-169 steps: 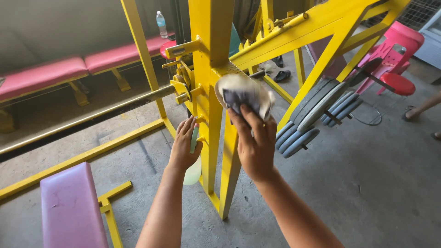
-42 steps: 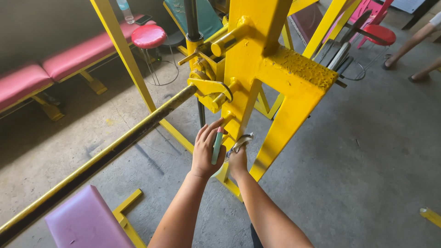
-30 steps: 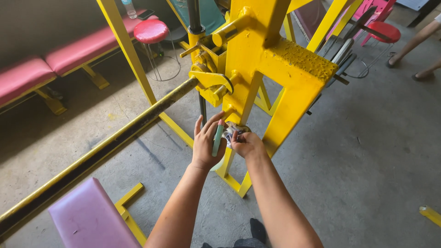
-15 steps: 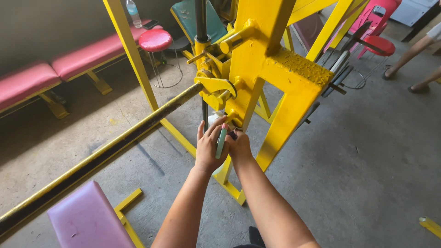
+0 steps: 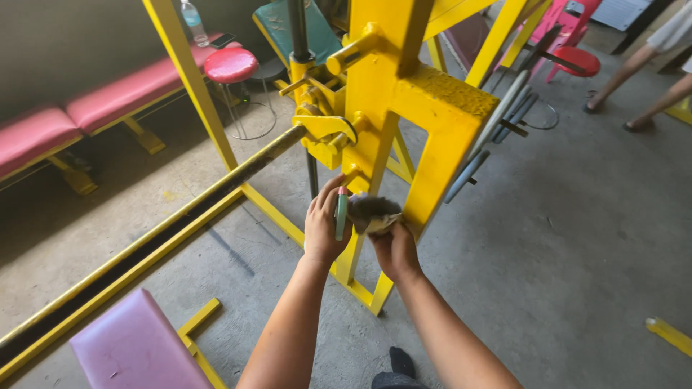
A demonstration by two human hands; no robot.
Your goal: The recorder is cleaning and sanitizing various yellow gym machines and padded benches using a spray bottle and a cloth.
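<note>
Right hand is closed around a crumpled grey rag, pressing it against the yellow frame at the lower part of the upright, just under the angled brace. Left hand sits just beside it on the left, fingers curled loosely around a slim green tube with a pink tip, held upright; the fingertips touch the frame's post. Tube and rag are almost touching. Above the hands: a yellow hook bracket with a round peg, where a long bar meets the frame and runs down toward the lower-left corner of view. Purple bench pad at bottom left, by the frame's base rail. Grey weight plates hang on the frame's right side. Red stool and pink benches along the far wall, water bottle on the bench. Another person's legs at top right, well apart.
</note>
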